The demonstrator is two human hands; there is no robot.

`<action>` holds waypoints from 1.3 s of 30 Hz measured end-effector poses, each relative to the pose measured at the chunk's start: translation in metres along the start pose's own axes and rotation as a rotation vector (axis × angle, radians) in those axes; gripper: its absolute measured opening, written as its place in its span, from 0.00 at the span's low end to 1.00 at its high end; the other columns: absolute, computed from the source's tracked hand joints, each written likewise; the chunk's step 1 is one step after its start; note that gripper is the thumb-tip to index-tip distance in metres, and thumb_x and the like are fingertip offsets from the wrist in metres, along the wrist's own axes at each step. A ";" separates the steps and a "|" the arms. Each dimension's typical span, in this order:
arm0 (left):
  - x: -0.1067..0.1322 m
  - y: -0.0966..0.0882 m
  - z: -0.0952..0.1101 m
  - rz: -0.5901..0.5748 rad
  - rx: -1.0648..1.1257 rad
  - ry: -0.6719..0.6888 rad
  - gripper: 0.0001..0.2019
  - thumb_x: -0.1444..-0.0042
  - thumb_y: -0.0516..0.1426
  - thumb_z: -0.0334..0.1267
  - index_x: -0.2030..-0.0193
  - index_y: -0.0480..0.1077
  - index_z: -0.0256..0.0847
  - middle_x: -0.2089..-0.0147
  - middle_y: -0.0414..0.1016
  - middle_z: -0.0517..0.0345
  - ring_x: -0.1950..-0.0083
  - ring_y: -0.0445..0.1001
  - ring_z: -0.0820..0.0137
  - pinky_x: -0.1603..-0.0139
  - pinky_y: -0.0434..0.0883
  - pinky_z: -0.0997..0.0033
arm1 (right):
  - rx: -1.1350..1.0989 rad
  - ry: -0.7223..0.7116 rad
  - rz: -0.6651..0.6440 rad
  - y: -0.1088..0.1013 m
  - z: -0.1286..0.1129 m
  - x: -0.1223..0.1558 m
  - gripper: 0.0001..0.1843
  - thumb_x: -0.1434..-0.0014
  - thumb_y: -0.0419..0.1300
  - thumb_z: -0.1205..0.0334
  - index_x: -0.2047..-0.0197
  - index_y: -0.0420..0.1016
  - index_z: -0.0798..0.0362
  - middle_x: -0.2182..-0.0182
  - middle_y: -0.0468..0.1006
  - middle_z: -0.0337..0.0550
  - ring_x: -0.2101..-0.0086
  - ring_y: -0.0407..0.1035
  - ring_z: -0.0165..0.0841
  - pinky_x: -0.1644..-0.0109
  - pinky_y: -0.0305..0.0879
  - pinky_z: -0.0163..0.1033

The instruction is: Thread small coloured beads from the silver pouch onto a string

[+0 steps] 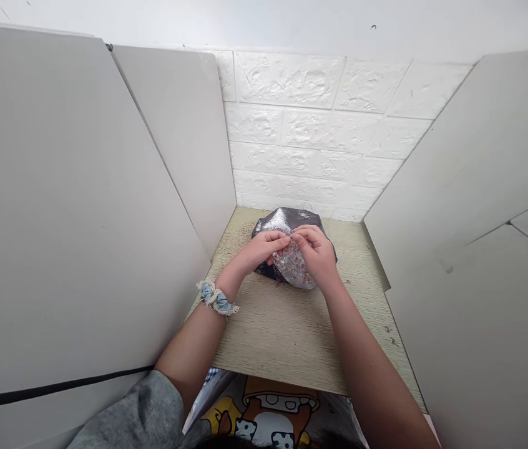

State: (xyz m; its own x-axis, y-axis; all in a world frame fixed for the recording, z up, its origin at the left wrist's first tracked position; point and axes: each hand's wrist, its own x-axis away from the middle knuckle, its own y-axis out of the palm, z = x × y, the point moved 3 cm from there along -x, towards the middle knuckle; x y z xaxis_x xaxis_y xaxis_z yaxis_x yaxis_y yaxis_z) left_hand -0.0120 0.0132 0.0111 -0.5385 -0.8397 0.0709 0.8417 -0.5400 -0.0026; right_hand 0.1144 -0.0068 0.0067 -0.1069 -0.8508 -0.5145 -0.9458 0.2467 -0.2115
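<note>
My left hand (269, 246) and my right hand (315, 251) meet fingertip to fingertip, both closed in a pinch. Whatever lies between the fingertips is too small to make out. Right below and behind them is a clear plastic bag (294, 268) filled with small pink, red and whitish pieces, partly covered by my hands. It rests against a dark bag with a shiny silver top (285, 218), which sits at the back of the wooden board. A light blue scrunchie with lace edging (217, 299) circles my left wrist.
The narrow wooden surface (273, 337) runs between pale panels on the left (77, 206) and right (474, 206). White brick-patterned wall (292, 131) closes the back. Small metal bits (391, 337) lie near the right edge. Cartoon-printed fabric (278, 418) shows below the front edge.
</note>
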 end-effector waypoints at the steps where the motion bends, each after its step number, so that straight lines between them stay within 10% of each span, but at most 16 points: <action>1: 0.000 0.000 0.000 -0.003 -0.001 0.000 0.12 0.55 0.54 0.44 0.75 0.64 0.35 0.77 0.58 0.63 0.80 0.55 0.82 0.84 0.52 0.80 | -0.001 0.008 0.019 -0.003 0.001 -0.001 0.08 0.49 0.54 0.58 0.74 0.71 0.50 0.69 0.69 0.40 0.64 0.63 0.31 0.57 0.57 0.37; 10: 0.004 0.002 0.005 -0.113 0.288 0.074 0.07 0.57 0.53 0.33 0.81 0.62 0.34 0.72 0.65 0.57 0.70 0.63 0.78 0.67 0.62 0.75 | -0.080 0.146 0.469 -0.031 0.008 -0.001 0.13 0.48 0.50 0.52 0.72 0.66 0.54 0.75 0.68 0.36 0.74 0.62 0.25 0.66 0.59 0.32; 15: 0.005 -0.003 0.007 -0.118 0.372 0.121 0.07 0.60 0.52 0.32 0.84 0.60 0.34 0.73 0.63 0.57 0.75 0.60 0.79 0.74 0.59 0.76 | -0.122 0.155 0.633 -0.044 0.016 -0.003 0.13 0.48 0.49 0.52 0.73 0.62 0.53 0.76 0.65 0.34 0.79 0.61 0.22 0.71 0.60 0.31; 27: 0.012 -0.027 0.010 0.095 0.474 0.256 0.16 0.59 0.49 0.44 0.88 0.48 0.38 0.79 0.55 0.58 0.76 0.57 0.76 0.68 0.63 0.67 | -0.395 0.322 0.890 -0.082 0.044 -0.002 0.08 0.45 0.44 0.56 0.72 0.52 0.50 0.79 0.60 0.30 0.83 0.56 0.20 0.77 0.63 0.30; 39: 0.009 -0.019 0.010 0.067 -0.265 0.253 0.19 0.52 0.46 0.43 0.89 0.58 0.37 0.80 0.66 0.55 0.75 0.64 0.73 0.68 0.61 0.71 | -0.507 0.269 0.453 -0.050 0.017 -0.010 0.14 0.55 0.58 0.51 0.72 0.64 0.53 0.79 0.64 0.32 0.80 0.59 0.20 0.74 0.61 0.29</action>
State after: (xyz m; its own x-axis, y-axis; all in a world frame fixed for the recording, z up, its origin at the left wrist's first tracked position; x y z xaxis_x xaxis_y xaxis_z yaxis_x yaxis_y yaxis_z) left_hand -0.0329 0.0166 0.0213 -0.5032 -0.8437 -0.1867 0.8537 -0.4518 -0.2591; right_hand 0.1677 -0.0033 0.0085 -0.5310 -0.8170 -0.2246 -0.8100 0.4117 0.4176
